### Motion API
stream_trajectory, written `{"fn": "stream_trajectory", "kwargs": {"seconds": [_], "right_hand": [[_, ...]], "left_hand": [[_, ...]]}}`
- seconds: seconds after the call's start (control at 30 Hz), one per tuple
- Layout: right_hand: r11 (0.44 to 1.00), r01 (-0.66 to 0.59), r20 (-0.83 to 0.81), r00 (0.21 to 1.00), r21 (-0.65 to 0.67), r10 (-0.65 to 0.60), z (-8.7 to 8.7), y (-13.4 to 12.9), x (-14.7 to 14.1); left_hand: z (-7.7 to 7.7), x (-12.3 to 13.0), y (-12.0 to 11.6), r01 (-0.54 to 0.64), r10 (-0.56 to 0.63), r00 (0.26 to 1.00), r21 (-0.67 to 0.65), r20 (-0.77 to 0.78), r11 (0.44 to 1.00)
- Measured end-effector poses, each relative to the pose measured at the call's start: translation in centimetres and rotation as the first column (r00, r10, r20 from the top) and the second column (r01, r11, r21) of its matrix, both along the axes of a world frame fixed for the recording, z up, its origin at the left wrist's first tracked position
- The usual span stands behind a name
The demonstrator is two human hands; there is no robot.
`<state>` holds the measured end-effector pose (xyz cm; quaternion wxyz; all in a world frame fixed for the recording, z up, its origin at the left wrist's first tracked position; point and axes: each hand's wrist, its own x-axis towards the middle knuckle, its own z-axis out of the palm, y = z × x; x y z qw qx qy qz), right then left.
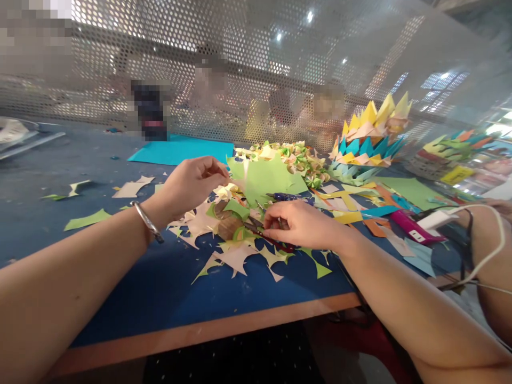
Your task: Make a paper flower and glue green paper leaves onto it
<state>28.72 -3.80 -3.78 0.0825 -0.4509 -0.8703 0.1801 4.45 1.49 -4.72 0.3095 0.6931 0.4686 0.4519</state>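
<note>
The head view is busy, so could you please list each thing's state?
Scraps: cut, scattered
Scissors: partly hidden, opening unclear
Left hand: fingers curled, above scraps, grip unclear
Right hand: at scissors, fingers bent
Green sheet: edges cut
Blue sheet: lying flat
Pointed paper stack: folded, standing
Power strip: on or off unclear

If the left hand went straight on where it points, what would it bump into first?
The left hand would probably meet the large light-green paper sheet first; depth is unclear, so it might pass above instead.
</note>
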Motion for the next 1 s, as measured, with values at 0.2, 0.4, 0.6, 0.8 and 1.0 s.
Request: {"fn": "stream_trajectory", "kwargs": {"seconds": [0.2, 0.4, 0.6, 0.8, 1.0], "right_hand": [[0.998, -0.034, 0.079, 0.996, 0.047, 0.031, 0.0, -0.4, -0.2], [0.995, -0.062, 0.095, 0.994, 0.078, 0.055, -0.3, -0.5, -0.3], [0.999, 0.033, -0.026, 0.999, 0.033, -0.032, -0.2, -0.2, 0.1], [0.991, 0.117, -0.248, 0.960, -0.059, -0.128, -0.1, 0.2, 0.9], [0.939, 0.141, -0.533, 0.792, -0.314, -0.297, -0.3, 0.5, 0.7]], "left_hand": [[0.9, 0.4, -0.3, -0.077, 0.113, 0.929, -0.116, 0.351, 0.990], [1.3, 0.7, -0.6, -0.168, 0.202, 0.881, -0.118, 0.427, 0.979], [0.7, 0.7, -0.6, -0.167, 0.211, 0.926, -0.162, 0.314, 0.973], [0.4, 1.0, -0.9, -0.020, 0.129, 0.933, -0.311, 0.335, 0.950], [-0.1, 1.1, -0.8, 0.122, 0.036, 0.899, -0.329, 0.437, 0.937]]}}
